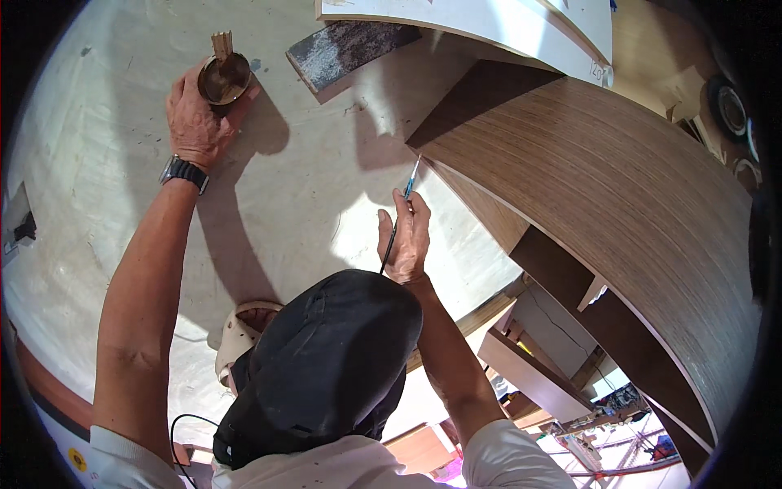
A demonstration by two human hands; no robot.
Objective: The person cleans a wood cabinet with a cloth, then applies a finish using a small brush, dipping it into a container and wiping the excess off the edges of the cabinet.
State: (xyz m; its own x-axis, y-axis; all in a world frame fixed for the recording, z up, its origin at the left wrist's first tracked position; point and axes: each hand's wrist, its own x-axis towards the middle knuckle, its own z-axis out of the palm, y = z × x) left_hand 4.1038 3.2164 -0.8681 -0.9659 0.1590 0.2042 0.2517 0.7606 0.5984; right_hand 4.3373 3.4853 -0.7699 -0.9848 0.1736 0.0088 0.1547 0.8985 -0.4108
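Observation:
My left hand (195, 122), a watch on its wrist, is wrapped round a small round cup (231, 81) at the upper left. A short wooden stick (221, 45) juts out past the cup's rim; whatever the cup contains is hard to make out. Between the fingers of my right hand (407, 240) is a thin paintbrush (410, 186) with a dark handle, a blue section and a pale tip. The brush tip is at the near-left corner of a brown wood-grain cabinet (570, 179), seemingly touching its edge.
A dark board piece (350, 50) lies on the pale floor (318, 163) beyond my hands. At the top, a white panel (489, 28) overhangs the cabinet's far side. A cream clog (236, 338) is below my left hand. Tools and clutter (611, 407) fill the lower right.

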